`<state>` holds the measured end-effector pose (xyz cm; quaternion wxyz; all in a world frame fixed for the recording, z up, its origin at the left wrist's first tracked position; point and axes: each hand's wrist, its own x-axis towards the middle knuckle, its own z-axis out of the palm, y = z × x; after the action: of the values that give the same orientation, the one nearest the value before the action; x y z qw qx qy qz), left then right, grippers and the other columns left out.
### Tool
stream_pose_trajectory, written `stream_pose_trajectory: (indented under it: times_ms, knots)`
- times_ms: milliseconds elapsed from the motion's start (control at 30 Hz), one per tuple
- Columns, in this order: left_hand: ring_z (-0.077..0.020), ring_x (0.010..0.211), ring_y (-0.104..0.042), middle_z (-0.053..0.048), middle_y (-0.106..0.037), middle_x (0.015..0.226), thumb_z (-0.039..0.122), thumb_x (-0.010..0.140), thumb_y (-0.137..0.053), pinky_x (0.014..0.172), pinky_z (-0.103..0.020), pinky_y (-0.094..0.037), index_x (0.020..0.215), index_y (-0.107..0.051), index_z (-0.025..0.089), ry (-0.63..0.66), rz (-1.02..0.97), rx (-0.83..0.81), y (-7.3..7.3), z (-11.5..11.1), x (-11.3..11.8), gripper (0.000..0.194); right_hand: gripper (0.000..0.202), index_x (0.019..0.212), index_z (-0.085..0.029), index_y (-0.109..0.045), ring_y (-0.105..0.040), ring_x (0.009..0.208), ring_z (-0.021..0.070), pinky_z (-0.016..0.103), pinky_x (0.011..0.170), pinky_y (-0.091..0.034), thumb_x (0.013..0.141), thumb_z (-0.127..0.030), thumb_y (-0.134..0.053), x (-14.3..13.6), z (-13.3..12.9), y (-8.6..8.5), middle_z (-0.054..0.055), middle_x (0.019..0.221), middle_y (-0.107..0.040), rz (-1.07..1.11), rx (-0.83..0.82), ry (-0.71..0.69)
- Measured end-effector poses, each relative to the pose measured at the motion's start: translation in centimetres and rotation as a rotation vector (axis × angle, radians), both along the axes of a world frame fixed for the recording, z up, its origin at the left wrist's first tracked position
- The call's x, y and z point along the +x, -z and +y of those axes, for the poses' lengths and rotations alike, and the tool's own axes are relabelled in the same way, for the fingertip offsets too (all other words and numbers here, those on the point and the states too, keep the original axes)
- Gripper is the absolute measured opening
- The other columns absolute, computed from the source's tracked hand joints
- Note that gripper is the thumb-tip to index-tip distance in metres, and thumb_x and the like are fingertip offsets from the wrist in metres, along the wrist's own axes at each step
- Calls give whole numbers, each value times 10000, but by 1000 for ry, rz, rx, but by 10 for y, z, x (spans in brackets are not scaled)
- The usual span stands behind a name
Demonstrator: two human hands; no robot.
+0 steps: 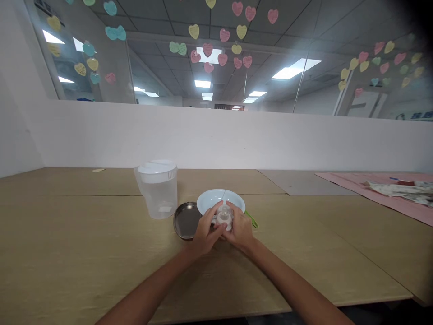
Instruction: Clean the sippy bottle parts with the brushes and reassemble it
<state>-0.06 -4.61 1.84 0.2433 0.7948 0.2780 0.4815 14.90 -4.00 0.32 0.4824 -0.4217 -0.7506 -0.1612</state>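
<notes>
Both hands are closed around what looks like a baby bottle [224, 218], with a clear domed top and a white collar. My left hand [207, 229] grips it from the left, and my right hand [239, 228] from the right. The thumbs meet low in front, and the lower part is hidden by the fingers. Right behind the hands sits a white bowl [210, 195]. A round metal tray [185, 222] lies left of my left hand, partly behind it. Beyond my right hand a green handle [252, 220] sticks out beside the bowl.
A clear plastic pitcher [158, 194] with a white lid stands left of the bowl on the wooden table [111, 253]. A pink cloth [352, 185] with papers lies at the far right. A white wall [203, 135] with windows above it closes off the back.
</notes>
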Motion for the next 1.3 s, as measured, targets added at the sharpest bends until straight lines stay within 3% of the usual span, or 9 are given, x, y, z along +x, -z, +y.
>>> stream_pose_trajectory:
  times_ms: [167,267,400,633,700,800,900,1100,1300]
  knots:
    - [-245,1087,-454,-125,-425,1260,492,788,-426,928,-392,-336,1364,28,174,101,87,110,6,8,-13,800,698,1314,-140,-176,-480,1077,272,428,861,-418,764,-486,-432,8,-6,-7,145,1181,-497,101,-59,-152]
    - [-281,1127,-419,-146,-408,1275,510,691,-559,940,-417,-327,1365,-10,166,16,213,216,12,11,-11,935,604,1293,-169,-236,-517,1022,242,396,839,-436,787,-429,-437,11,-8,-10,123,1152,-519,133,-120,-224]
    - [-258,1138,-423,-136,-425,1270,464,736,-530,934,-395,-353,1357,-73,172,-41,271,228,16,8,-1,824,438,1140,-202,-439,-550,951,226,354,802,-453,744,-360,-542,14,-6,-11,95,1070,-575,82,-103,-258]
    - [-250,1156,-413,-130,-395,1303,484,719,-548,940,-383,-355,1358,-50,182,-28,281,193,10,1,0,864,354,1102,-210,-476,-572,859,185,305,742,-471,768,-317,-524,11,-7,-11,59,997,-595,275,-213,-305]
    - [-244,1105,-454,-127,-439,1259,499,703,-560,910,-377,-376,1358,-67,185,-55,277,162,8,-1,1,877,364,1124,-203,-457,-567,882,194,315,749,-469,778,-306,-506,10,-8,-11,73,1013,-584,350,-171,-277]
    - [-239,1055,-479,-118,-483,1201,514,685,-570,888,-378,-384,1353,-111,186,-119,256,151,7,-3,4,875,437,1184,-205,-380,-533,980,226,380,810,-445,773,-288,-502,14,-8,-12,106,1091,-532,487,68,-183]
    - [-238,1039,-482,-110,-498,1177,516,679,-574,889,-382,-379,1340,-178,193,-150,250,186,8,-4,6,836,464,1174,-234,-394,-449,1102,247,448,906,-368,734,-246,-541,21,-3,-18,101,1182,-469,470,199,-101]
    - [-247,1078,-457,-124,-476,1212,518,685,-560,905,-381,-366,1320,-218,171,-170,279,218,10,-2,6,800,366,964,-215,-605,-457,1087,216,388,901,-383,633,-111,-489,29,22,-16,69,1148,-511,408,-375,-224]
    - [-253,1120,-420,-121,-443,1255,506,676,-573,932,-398,-339,1302,-241,170,-160,270,217,9,-1,6,784,345,857,-220,-671,-465,1074,200,384,969,-295,646,-106,-422,35,34,-5,41,1106,-571,317,-565,-272]
